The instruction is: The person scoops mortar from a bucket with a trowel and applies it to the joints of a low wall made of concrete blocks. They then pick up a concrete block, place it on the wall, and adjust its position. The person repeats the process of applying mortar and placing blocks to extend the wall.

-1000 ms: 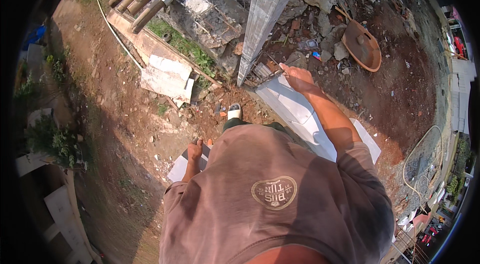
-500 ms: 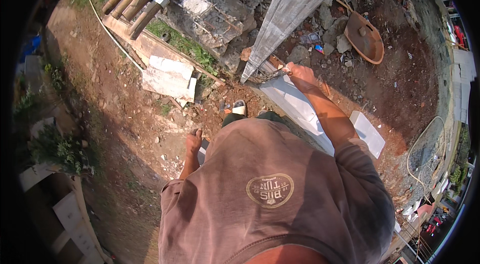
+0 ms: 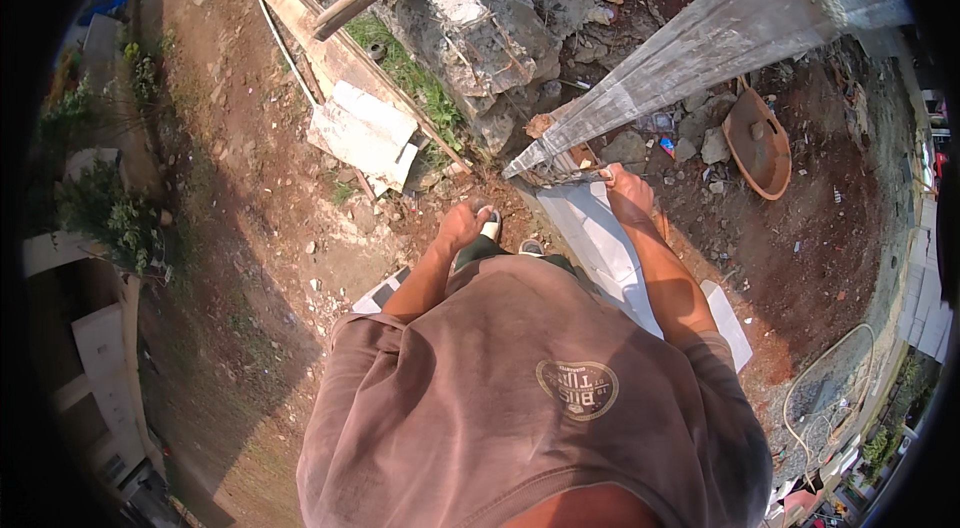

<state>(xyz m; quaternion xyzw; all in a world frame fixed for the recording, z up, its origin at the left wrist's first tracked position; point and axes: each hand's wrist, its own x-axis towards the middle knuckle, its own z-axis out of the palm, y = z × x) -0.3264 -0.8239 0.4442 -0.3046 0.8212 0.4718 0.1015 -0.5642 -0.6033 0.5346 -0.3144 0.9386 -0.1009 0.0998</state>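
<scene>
While person stands beside concrete column point(image 3: 700, 48), right hand point(image 3: 628, 193) rests near column base, grip unclear; left hand point(image 3: 462, 226) hangs loosely curled, empty, further left.

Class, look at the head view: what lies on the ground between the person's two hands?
Between the left hand and right hand, the head view shows a light-coloured shoe on brown dirt, beside the pale flat slab.

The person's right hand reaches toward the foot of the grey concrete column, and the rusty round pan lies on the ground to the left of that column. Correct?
Not quite. The right hand does reach toward the foot of the grey concrete column, but the rusty round pan lies on the ground to the right of the column, not the left. The head view shows this.
</scene>
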